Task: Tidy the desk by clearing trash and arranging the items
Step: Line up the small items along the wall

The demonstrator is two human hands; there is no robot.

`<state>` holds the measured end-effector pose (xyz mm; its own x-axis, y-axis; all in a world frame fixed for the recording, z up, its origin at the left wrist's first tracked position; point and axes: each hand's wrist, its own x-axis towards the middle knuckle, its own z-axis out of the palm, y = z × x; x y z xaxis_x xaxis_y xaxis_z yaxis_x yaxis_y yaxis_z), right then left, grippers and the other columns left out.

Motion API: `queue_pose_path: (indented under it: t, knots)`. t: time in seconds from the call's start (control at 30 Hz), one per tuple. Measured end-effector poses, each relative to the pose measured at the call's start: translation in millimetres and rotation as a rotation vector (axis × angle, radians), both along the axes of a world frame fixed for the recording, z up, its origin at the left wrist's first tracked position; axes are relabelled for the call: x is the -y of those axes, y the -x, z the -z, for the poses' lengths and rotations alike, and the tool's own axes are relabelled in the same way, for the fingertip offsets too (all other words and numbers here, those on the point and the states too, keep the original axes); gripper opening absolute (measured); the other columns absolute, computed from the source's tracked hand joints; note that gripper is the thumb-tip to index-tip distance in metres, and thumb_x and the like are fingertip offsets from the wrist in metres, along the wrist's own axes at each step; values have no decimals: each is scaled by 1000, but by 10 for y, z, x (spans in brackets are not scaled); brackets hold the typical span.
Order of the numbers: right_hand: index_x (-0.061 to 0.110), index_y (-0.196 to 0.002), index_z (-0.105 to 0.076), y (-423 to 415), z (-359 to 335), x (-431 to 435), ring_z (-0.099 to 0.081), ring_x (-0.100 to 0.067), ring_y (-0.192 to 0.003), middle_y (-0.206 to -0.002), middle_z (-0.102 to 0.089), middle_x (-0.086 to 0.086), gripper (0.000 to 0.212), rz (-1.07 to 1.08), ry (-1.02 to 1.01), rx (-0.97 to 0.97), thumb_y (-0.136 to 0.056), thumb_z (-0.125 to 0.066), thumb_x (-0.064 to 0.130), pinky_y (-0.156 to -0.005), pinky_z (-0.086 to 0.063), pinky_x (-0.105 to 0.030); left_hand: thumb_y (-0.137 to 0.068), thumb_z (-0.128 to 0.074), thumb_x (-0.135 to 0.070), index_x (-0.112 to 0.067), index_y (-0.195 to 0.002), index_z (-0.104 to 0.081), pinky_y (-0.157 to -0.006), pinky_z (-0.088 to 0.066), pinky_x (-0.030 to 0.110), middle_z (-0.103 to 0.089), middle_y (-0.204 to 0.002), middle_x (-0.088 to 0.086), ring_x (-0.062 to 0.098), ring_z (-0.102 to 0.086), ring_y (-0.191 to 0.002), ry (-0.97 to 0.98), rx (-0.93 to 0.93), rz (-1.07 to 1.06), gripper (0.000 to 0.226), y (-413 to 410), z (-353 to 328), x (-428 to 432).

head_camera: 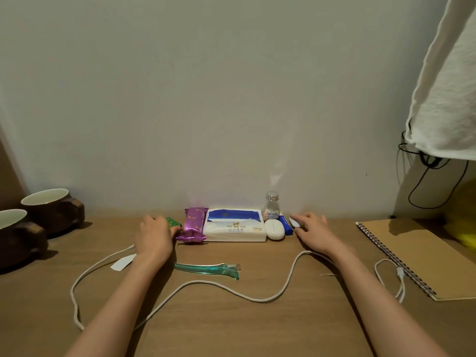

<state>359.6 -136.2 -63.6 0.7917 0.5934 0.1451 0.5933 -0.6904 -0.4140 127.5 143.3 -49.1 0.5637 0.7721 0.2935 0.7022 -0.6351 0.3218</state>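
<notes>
A row of items lines the wall: a green packet (173, 222), a purple snack wrapper (193, 225), a white tissue pack (235, 226), a small pill bottle (271, 206), a white oval case (275, 229) and a blue tube (286, 224). My left hand (154, 237) holds the green packet against the purple wrapper. My right hand (313, 231) pinches a small white object (293, 222) just right of the blue tube. A teal hair clip (208, 269), a long white cable (231, 287) and a paper scrap (123, 262) lie nearer me.
Two brown mugs (51, 210) stand at the left edge of the wooden desk (231, 331). A spiral kraft notebook (417, 256) lies at the right, with a short white cable (394, 276) beside it. White cloth (448, 86) and black wires (435, 186) hang at the right wall.
</notes>
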Motion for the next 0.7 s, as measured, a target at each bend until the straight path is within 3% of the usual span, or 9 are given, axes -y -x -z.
queue_pose_path:
  t: [0.2, 0.37, 0.57, 0.7]
  knots:
    - [20, -140, -46, 24, -48, 43, -41, -28, -125, -130, -57, -5, 42, -15, 7, 77, -98, -47, 25, -107, -24, -38, -90, -57, -35, 5, -112, -52, -84, -42, 45, -50, -113, 24, 41, -49, -104, -27, 14, -5, 45, -55, 77, 29]
    - [10, -121, -60, 78, -53, 43, -55, -30, -101, -105, -68, -13, 33, 6, -61, 137, -101, -39, 25, -86, -44, -39, -89, -55, -42, 0, -116, -53, -85, -40, 41, -52, -114, 22, 38, -48, -104, -47, 7, 10, 50, -23, 125, -29]
    - [14, -122, -61, 106, -42, 28, -63, -27, -93, -105, -70, -12, 29, 116, -111, 227, -97, -46, 13, -80, -52, -37, -84, -63, -43, -6, -124, -54, -89, -40, 40, -54, -116, 21, 37, -48, -107, 56, -7, 89, 55, 87, 117, -141]
    - [13, -117, -63, 132, -55, 37, -64, -25, -89, -102, -71, -10, 26, 159, -165, 262, -98, -46, 15, -77, -54, -36, -79, -71, -40, -13, -129, -55, -91, -48, 39, -62, -122, 12, 29, -56, -110, 153, 10, 197, 59, 246, 64, -235]
